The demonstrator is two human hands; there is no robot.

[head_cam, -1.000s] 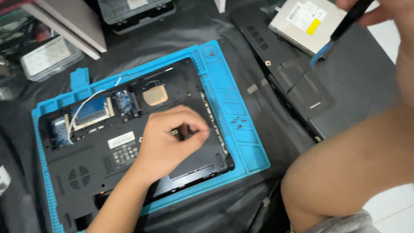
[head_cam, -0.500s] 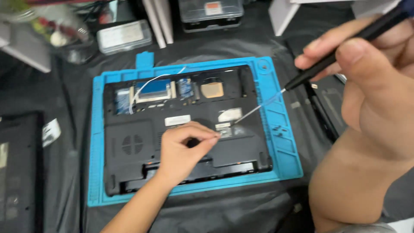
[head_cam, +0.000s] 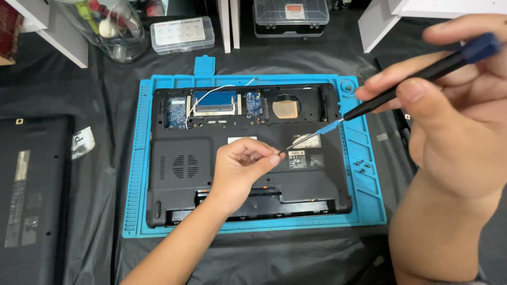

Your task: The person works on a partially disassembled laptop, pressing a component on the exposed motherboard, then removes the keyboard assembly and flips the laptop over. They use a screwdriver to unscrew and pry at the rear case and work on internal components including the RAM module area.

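Note:
An opened black laptop [head_cam: 179, 174] lies bottom-up on a blue repair mat [head_cam: 369, 200], with circuit boards and a copper pad showing along its far side. My right hand [head_cam: 454, 121] holds a black and blue screwdriver [head_cam: 401, 87] close to the camera, its thin tip reaching down to the left. My left hand [head_cam: 240, 166] hovers over the laptop's middle with thumb and fingers pinched right at the screwdriver's tip [head_cam: 282, 152]. Whether a screw is between the fingers cannot be told.
A second black laptop [head_cam: 31, 195] lies at the left on the dark cloth. Clear parts boxes [head_cam: 182, 34] [head_cam: 290, 16] and a clear jar [head_cam: 113, 26] stand at the back. White shelf legs rise at the back left and right. A few small screws lie on the mat's right side [head_cam: 362, 166].
The view has swung so the laptop sits centred. My right hand brought the screwdriver in from the upper right. My left hand's pinched fingers now meet its tip.

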